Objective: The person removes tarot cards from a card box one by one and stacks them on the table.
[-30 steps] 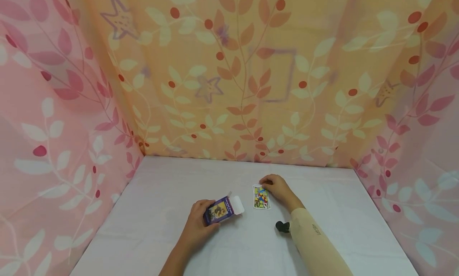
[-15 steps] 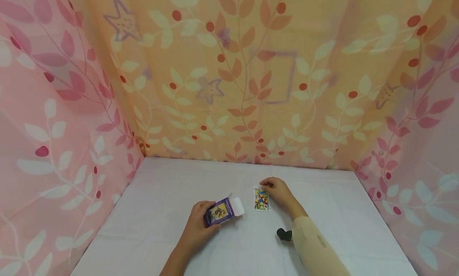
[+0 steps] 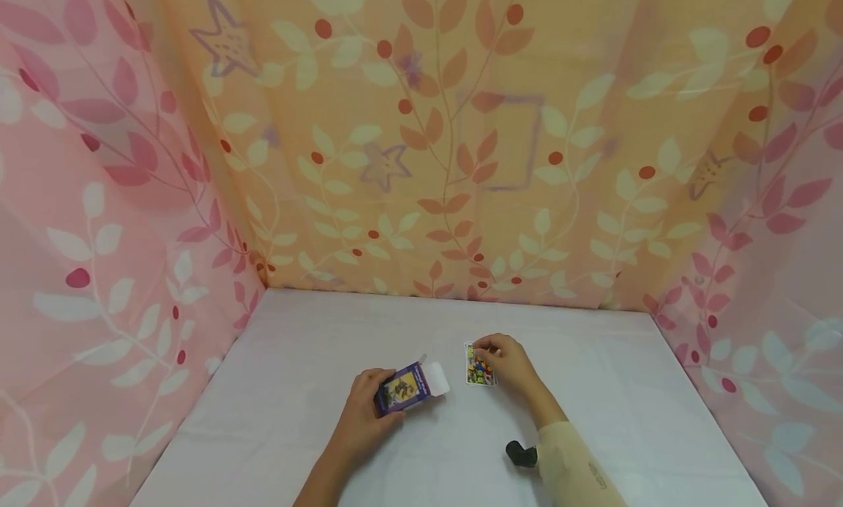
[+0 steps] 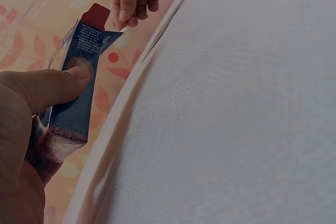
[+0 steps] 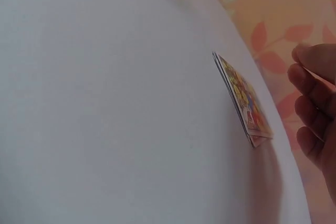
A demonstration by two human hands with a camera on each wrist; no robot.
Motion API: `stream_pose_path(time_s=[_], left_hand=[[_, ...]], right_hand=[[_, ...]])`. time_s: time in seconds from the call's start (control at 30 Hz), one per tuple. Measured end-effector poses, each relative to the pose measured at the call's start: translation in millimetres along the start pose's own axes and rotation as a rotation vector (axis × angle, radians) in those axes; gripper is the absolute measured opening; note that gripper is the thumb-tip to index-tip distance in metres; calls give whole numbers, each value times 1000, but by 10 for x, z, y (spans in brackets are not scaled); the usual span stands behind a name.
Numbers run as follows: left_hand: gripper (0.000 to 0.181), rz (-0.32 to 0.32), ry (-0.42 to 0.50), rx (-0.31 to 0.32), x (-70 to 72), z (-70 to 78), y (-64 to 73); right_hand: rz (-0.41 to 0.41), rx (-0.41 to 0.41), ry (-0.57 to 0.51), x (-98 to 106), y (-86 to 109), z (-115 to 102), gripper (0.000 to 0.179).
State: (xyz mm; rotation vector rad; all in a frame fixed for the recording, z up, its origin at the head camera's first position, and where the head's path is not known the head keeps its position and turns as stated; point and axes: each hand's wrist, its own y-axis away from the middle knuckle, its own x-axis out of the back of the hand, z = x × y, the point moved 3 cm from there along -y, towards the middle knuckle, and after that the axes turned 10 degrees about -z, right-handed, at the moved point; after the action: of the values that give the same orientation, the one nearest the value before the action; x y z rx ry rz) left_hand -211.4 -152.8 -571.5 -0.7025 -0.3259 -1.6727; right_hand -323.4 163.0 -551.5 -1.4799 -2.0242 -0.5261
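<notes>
A pale beige sleeve on one side, a bare forearm on the other.
The right arm's sleeve [image 3: 574,459] looks smooth and plain, with small dark lettering [image 3: 597,475], too tiny for me to read; a stubby, rounded black piece [image 3: 520,454] sticks out beside its cuff. Left hand [image 3: 370,408] and right hand [image 3: 512,364] are ungloved.

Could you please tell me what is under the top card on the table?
A corner of a lower card peeks out beneath the top card. The rest is covered, so its picture and the number of cards underneath cannot be told.
</notes>
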Motion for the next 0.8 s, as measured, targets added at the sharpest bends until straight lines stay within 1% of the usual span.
stream_pose_path(time_s=[0.13, 0.27, 0.43, 0.53, 0.63, 0.8], left_hand=[[77, -1, 0, 7, 2, 1, -8], [78, -10, -5, 16, -4, 3, -18], [77, -16, -6, 27, -11, 2, -6], [76, -13, -9, 18, -10, 3, -5], [76, -8, -11, 5, -8, 2, -4], [77, -3, -12, -7, -16, -5, -4]], right_hand=[[22, 73, -11, -51, 72, -70, 10], [44, 110, -30, -106, 150, -128, 9], [59, 135, -57, -194, 250, -192, 9], [68, 148, -69, -238, 288, -235, 9], [61, 145, -91, -280, 322, -285, 8], [26, 141, -109, -356, 363, -379, 6]])
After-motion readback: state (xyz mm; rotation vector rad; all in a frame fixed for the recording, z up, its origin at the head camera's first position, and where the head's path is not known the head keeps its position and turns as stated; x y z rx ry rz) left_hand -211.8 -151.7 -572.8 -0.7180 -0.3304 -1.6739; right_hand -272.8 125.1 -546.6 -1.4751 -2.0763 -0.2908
